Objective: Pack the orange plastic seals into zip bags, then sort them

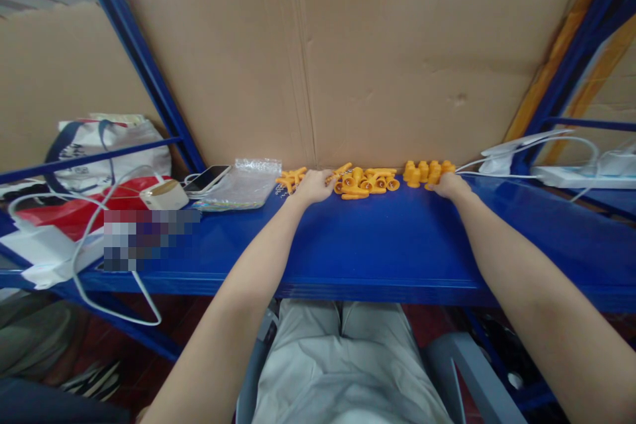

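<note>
Both my arms reach far across a blue shelf [377, 245] to a row of small orange plastic parts along the cardboard back wall. My left hand [314, 187] is curled among the parts, between a small group at the left [291, 179] and the main pile [368, 182]; its fingers pinch an orange piece [338, 171]. At the right end of the row, my right hand [448, 185] rests closed against a cluster of upright orange parts [427, 172], its fingers touching one of them.
A clear plastic bag [242, 185], a phone [207, 179] and a small beige box [163, 195] lie left of the parts. White chargers and cables [50, 248] sit far left, a power strip [581, 176] far right. Cardboard [397, 59] closes the back. Blue rack posts [144, 73] slant on both sides.
</note>
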The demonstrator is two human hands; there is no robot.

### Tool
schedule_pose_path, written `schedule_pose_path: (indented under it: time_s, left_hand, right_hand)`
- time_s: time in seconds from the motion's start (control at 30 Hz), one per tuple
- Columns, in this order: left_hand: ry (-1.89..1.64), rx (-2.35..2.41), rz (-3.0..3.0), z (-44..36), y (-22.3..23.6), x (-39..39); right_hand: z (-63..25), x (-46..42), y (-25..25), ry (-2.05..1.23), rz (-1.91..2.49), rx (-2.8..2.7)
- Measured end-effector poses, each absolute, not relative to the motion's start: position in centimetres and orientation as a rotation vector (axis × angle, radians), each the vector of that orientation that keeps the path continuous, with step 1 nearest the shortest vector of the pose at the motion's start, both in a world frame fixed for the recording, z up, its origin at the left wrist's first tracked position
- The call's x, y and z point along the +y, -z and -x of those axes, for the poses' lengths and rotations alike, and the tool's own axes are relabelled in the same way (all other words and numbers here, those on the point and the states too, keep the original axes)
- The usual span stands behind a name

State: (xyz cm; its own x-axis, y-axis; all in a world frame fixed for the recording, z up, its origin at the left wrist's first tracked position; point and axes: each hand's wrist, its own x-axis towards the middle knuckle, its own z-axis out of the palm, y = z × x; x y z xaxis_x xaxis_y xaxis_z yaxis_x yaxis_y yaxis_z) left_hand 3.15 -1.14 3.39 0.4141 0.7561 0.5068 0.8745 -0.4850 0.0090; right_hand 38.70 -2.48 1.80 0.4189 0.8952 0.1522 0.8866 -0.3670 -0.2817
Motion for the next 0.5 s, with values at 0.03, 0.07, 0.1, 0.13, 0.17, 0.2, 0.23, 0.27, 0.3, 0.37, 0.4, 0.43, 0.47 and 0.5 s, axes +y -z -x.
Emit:
schedule_pose_path:
  time_s: [0.03,0.07,0.1,0.13,0.17,0.2,0.23,0.27,0.3,0.37,0.4,0.43,0.47,0.5]
  left_hand:
    - [0.669,-1.426,2.414,-3.2,-3.4,-1.1]
    - [0.673,-1.427,2.412,-3.2,-3.4,-1.2]
    - [0.676,-1.428,2.406,-3.2,-3.5,-1.2]
    - [0.677,-1.431,2.397,-3.2,-3.6,-1.2]
    - [0.678,-1.434,2.385,-3.1,-3.6,-1.2]
    - [0.676,-1.438,2.374,-3.1,-3.7,-1.2]
    - [0.675,-1.442,2.365,-3.1,-3.7,-1.2]
    - [0.683,-1.443,2.357,-3.1,-3.8,-1.3]
    - [0.704,-1.438,2.351,-3.1,-3.8,-1.3]
    - [0.774,-1.414,2.334,-3.1,-3.9,-1.2]
    - [0.813,-1.402,2.321,-3.1,-3.9,-1.1]
    - [0.846,-1.395,2.305,-3.1,-3.9,-1.0]
    - [0.872,-1.394,2.286,-3.1,-3.9,-0.9]
    - [0.893,-1.398,2.267,-3.0,-3.8,-0.7]
  right_hand:
    - [-38.8,-2.4,-1.7,-0.045,2.354,-1.550]
    - [-38.9,-2.4,-1.7,-0.051,2.350,-1.566]
    - [-39.0,-2.3,-1.6,-0.056,2.345,-1.587]
    - [-39.0,-2.3,-1.6,-0.057,2.335,-1.614]
    - [-39.0,-2.3,-1.5,-0.053,2.320,-1.646]
    - [-39.0,-2.3,-1.5,-0.048,2.305,-1.677]
    - [-38.9,-2.3,-1.4,-0.041,2.294,-1.702]
    - [-38.8,-2.3,-1.4,-0.036,2.288,-1.720]
    - [-38.8,-2.3,-1.3,-0.032,2.286,-1.733]
    - [-38.8,-2.1,-1.2,-0.025,2.277,-1.753]
    - [-38.9,-2.0,-1.0,-0.020,2.269,-1.762]
    - [-39.1,-1.7,-0.9,-0.012,2.258,-1.771]
    - [-39.3,-1.5,-0.6,0.011,2.229,-1.789]
    - [-39.7,-1.2,-0.4,0.048,2.183,-1.811]
